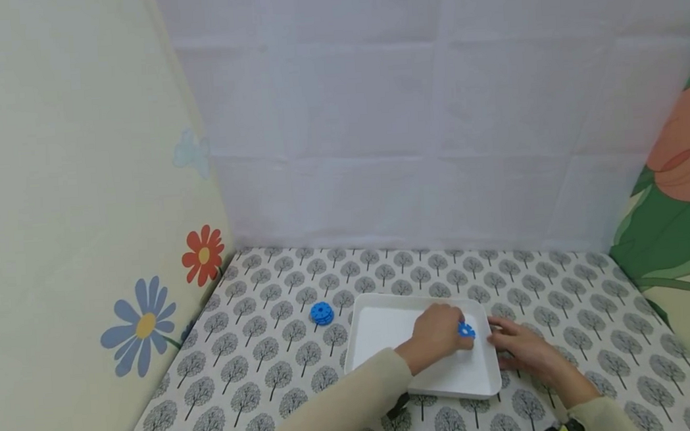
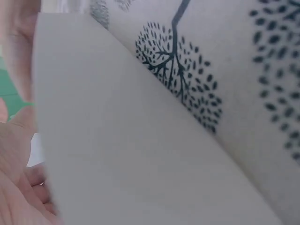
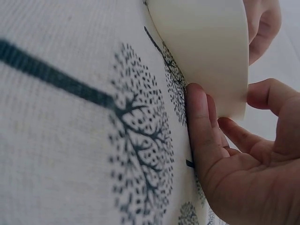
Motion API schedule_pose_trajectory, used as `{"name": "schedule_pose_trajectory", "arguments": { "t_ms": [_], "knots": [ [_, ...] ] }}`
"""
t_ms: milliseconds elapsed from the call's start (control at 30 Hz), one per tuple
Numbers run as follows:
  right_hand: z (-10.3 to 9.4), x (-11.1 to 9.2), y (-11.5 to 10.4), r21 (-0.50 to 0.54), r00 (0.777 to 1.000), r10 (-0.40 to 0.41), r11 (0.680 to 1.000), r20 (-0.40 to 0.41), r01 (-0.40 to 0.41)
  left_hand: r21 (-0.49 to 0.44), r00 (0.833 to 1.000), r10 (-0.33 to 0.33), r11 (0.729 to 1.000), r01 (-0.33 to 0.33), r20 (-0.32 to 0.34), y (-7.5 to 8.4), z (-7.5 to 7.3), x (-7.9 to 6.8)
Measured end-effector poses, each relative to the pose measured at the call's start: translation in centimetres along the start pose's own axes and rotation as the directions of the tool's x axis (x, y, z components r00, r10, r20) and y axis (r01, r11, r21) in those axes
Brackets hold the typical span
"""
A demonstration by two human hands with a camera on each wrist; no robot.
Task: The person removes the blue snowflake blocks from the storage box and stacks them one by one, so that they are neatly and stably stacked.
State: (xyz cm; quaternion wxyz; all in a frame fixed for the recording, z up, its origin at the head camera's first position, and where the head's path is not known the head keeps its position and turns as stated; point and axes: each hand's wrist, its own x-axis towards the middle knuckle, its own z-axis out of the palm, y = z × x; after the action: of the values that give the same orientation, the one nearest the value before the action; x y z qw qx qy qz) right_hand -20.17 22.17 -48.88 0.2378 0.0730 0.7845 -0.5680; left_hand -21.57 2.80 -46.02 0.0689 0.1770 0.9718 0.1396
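Note:
A shallow white tray stands on the cloth. My left hand reaches over it and pinches a small blue notched disc near the tray's right side. In the left wrist view the tray wall covers most of that hand's work, so the disc is hidden there. My right hand holds the right edge of the tray. The right wrist view shows its thumb at the rim and its other fingers low against the outer wall.
Left of the tray, several blue discs lie in a small stack. A tree-print cloth covers the table. Flower-painted panels stand at both sides, and a creased white sheet hangs behind.

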Motion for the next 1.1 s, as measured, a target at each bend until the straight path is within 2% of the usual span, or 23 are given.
{"name": "schedule_pose_trajectory", "arguments": {
  "t_ms": [167,333,667,1100],
  "knots": [
    [0.0,0.1,0.1,-0.007,1.0,0.003,1.0,0.0,-0.003,0.0,0.999,0.033,0.999,-0.033,-0.032,-0.9,-0.9,-1.1],
    [0.0,0.2,0.1,-0.001,1.0,0.002,1.0,0.003,-0.002,-0.052,0.998,0.033,0.998,-0.035,-0.052,-2.4,-1.9,-2.1],
    [0.1,-0.1,0.0,0.009,1.0,-0.012,1.0,0.001,0.012,-0.113,0.993,-0.002,0.994,-0.011,-0.119,-6.3,-3.8,-3.8],
    [-0.1,0.3,0.0,0.022,0.999,0.045,0.999,-0.013,-0.045,-0.199,0.977,-0.037,0.98,-0.005,-0.209,-11.7,-5.2,-5.7]
  ]
}}
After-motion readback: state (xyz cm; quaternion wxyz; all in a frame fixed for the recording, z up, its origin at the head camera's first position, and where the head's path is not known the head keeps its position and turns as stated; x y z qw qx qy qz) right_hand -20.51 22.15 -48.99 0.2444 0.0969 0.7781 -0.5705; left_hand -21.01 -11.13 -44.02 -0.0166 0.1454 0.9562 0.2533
